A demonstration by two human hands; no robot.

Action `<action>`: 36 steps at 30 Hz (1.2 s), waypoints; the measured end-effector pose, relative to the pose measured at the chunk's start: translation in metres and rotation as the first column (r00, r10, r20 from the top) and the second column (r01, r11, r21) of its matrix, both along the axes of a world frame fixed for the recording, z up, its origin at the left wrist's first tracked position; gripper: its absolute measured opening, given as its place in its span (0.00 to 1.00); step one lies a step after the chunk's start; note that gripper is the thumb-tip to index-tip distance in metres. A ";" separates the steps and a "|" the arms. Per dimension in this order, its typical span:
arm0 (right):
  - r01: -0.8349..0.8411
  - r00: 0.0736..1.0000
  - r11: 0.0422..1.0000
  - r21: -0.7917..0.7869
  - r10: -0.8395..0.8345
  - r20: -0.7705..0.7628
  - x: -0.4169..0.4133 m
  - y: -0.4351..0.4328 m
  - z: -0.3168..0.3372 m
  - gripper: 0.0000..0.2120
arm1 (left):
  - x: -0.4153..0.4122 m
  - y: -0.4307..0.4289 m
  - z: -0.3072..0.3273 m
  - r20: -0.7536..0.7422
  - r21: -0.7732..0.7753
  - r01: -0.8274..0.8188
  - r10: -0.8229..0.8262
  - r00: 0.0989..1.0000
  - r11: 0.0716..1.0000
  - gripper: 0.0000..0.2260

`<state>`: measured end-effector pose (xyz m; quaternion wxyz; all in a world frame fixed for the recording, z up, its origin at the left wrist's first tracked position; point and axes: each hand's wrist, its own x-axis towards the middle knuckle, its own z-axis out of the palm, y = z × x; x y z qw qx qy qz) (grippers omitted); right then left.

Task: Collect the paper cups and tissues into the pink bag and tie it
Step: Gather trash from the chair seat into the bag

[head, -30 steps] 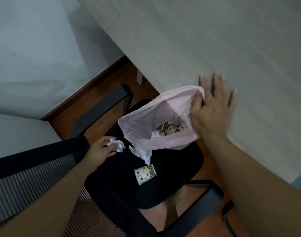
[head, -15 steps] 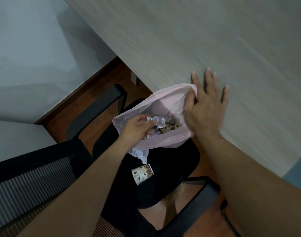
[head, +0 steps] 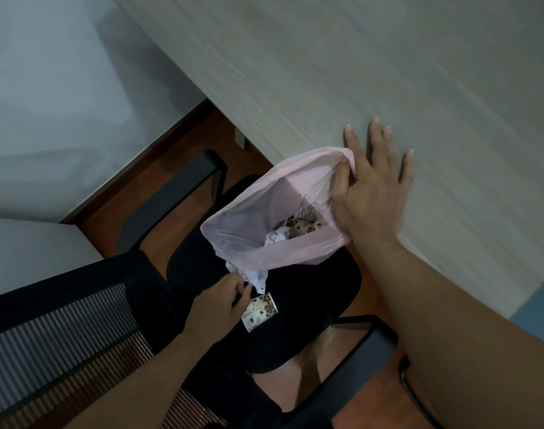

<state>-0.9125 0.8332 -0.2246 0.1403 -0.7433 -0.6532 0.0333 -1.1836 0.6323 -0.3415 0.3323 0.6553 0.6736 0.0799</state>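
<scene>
Right hand [head: 369,193] pinches the rim of the pink bag [head: 243,224] under its thumb, fingers spread on the table [head: 388,72]; left hand [head: 218,308] curls beside the paper cup [head: 261,309] and tissue [head: 256,277] on the chair seat [head: 311,305]. I cannot tell its grip.

One pink bag [head: 249,212]. Two patterned cups: paper cup on the seat [head: 261,311], paper cup inside the bag [head: 304,226]. Two crumpled tissues: tissue on the seat [head: 256,277], tissue inside the bag [head: 277,236]. Two hands: left hand [head: 215,308], right hand [head: 369,196]. One black office chair [head: 311,305]. One table [head: 388,72].
</scene>
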 end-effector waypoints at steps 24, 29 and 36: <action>-0.004 1.000 1.000 -0.009 0.004 0.002 0.000 0.001 -0.003 0.29 | -0.023 0.119 0.102 0.723 -0.689 0.392 0.547 0.422 0.609 0.24; -0.001 1.000 1.000 0.006 0.001 0.009 0.000 0.001 -0.004 0.28 | -0.002 0.151 0.099 0.708 -0.548 -0.139 0.546 0.447 0.825 0.13; 0.002 1.000 0.999 0.035 -0.002 -0.001 0.000 0.001 -0.004 0.28 | 0.009 0.132 0.045 0.555 -0.525 -0.206 0.516 0.652 0.826 0.15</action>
